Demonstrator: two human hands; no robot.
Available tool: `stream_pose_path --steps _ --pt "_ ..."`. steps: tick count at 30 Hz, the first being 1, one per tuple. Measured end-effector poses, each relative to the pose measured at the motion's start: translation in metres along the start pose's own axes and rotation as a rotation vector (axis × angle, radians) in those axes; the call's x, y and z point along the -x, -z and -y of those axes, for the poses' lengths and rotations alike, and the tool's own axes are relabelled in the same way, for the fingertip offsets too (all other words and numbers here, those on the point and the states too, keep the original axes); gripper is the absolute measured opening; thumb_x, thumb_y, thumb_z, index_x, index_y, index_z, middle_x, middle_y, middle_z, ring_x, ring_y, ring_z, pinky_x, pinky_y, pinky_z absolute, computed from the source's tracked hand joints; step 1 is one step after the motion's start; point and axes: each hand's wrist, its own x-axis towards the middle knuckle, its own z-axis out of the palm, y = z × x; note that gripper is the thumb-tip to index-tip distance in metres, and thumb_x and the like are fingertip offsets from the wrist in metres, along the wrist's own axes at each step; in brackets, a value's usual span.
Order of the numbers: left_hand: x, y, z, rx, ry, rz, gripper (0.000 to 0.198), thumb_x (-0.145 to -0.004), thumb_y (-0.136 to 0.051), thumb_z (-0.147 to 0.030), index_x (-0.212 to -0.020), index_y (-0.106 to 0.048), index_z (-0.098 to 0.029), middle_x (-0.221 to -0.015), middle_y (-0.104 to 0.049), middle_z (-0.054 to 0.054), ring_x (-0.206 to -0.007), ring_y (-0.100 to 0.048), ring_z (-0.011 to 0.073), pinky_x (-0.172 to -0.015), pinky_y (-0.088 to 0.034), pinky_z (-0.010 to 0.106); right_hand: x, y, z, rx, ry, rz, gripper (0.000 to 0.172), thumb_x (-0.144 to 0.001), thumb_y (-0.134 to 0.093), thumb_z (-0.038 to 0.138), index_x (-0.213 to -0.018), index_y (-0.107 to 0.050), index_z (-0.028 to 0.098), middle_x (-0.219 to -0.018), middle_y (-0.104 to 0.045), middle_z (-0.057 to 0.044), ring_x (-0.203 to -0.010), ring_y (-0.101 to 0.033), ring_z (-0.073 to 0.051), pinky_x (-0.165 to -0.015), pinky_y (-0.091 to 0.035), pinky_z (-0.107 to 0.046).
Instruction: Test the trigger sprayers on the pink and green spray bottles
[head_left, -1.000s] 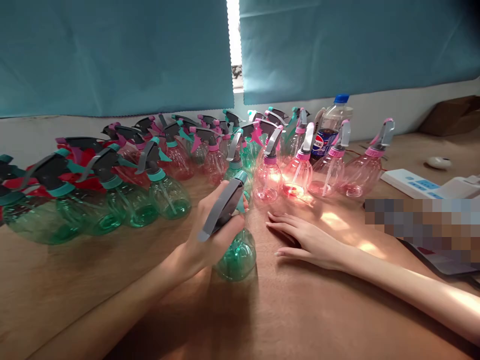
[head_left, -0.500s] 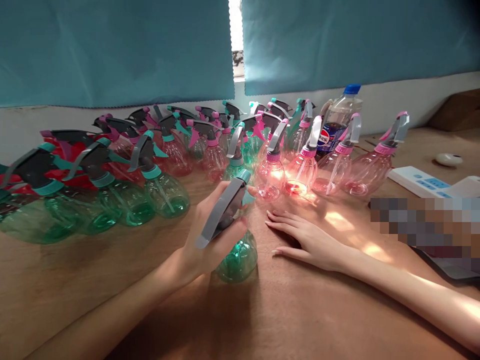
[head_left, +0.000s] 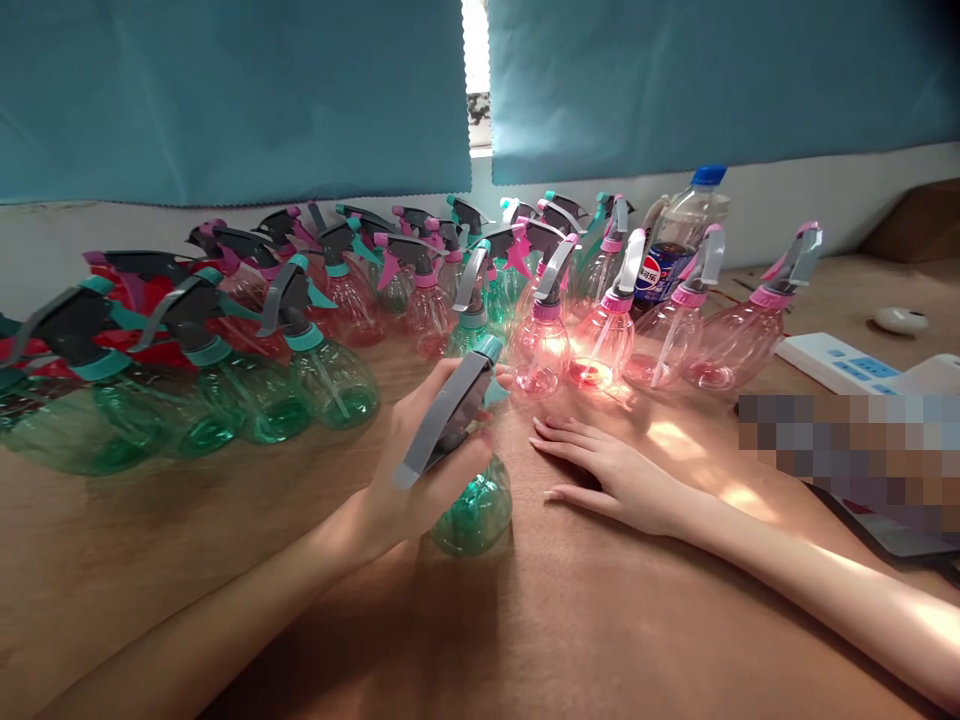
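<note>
My left hand (head_left: pixel 427 470) is wrapped round the neck of a green spray bottle (head_left: pixel 476 512) at the middle of the table. The bottle's grey and teal spray head pokes up above my fingers, and its round body shows below them. Part of its trigger and neck is hidden by the hand. My right hand (head_left: pixel 611 470) lies flat on the tabletop, palm down with fingers stretched out, holding nothing. Its fingertips are just right of the held bottle and in front of a pink spray bottle (head_left: pixel 538 355).
Green spray bottles (head_left: pixel 334 385) stand in a row at the left. More pink bottles (head_left: pixel 600 345) line the right, with several others behind. At the back right are a cola bottle (head_left: pixel 686 225), a white device (head_left: pixel 840 362) and a white oval object (head_left: pixel 900 320).
Almost nothing differs. The view has shifted slightly, and the held spray bottle appears a little higher in the picture. Both hands keep their poses.
</note>
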Motion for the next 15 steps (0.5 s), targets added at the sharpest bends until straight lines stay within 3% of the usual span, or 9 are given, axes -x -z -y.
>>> stream_pose_path --steps 7,15 --pt "-0.0039 0.0014 -0.0047 -0.062 0.031 -0.005 0.019 -0.081 -0.053 -0.020 -0.100 -0.053 -0.023 -0.068 -0.045 -0.005 -0.055 -0.039 0.0122 -0.066 -0.049 0.030 0.0016 0.0006 -0.0031 -0.010 0.009 -0.009 0.057 -0.094 -0.058 0.050 -0.143 -0.052 0.022 -0.148 -0.052 -0.013 -0.141 -0.043 -0.032 -0.114 -0.036 -0.058" --pt "-0.0036 0.0005 -0.0082 -0.086 0.146 -0.039 0.029 -0.082 -0.053 -0.023 -0.111 -0.058 -0.025 -0.064 -0.055 -0.004 -0.055 -0.050 0.0144 -0.064 -0.049 0.033 0.0029 0.0032 -0.0066 -0.011 0.011 0.015 0.057 -0.095 -0.057 0.050 -0.144 -0.051 0.021 -0.150 -0.050 -0.013 -0.141 -0.041 -0.031 -0.115 -0.036 -0.056"
